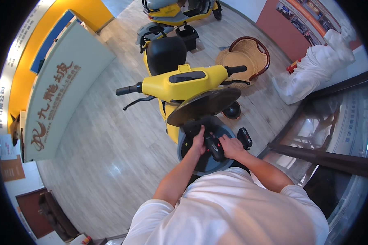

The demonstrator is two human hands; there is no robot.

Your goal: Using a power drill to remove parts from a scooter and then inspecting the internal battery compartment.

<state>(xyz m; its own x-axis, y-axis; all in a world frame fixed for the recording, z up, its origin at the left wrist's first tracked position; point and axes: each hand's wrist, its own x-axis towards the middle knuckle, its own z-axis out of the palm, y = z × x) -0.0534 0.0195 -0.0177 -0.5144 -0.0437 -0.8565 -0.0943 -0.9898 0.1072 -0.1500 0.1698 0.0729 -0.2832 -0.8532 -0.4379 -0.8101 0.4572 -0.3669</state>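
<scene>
My right hand (233,148) grips a black cordless power tool (214,148), whose battery (244,138) sticks out to the right. My left hand (198,142) is closed just left of the tool's body, its thumb on dark parts; exactly what it holds is hidden. Both hands are over an open grey-blue round container (184,147) at the front of a yellow scooter (173,81). The container's dark round lid (204,105) is raised behind my hands, and its inside is partly hidden by them.
A wicker chair (245,61) stands right of the scooter, near a white covered shape (315,69). Behind are another scooter (176,10) and a black bin (187,38). A curved counter (81,53) stands left. Dark-framed glass (323,153) lines the right side.
</scene>
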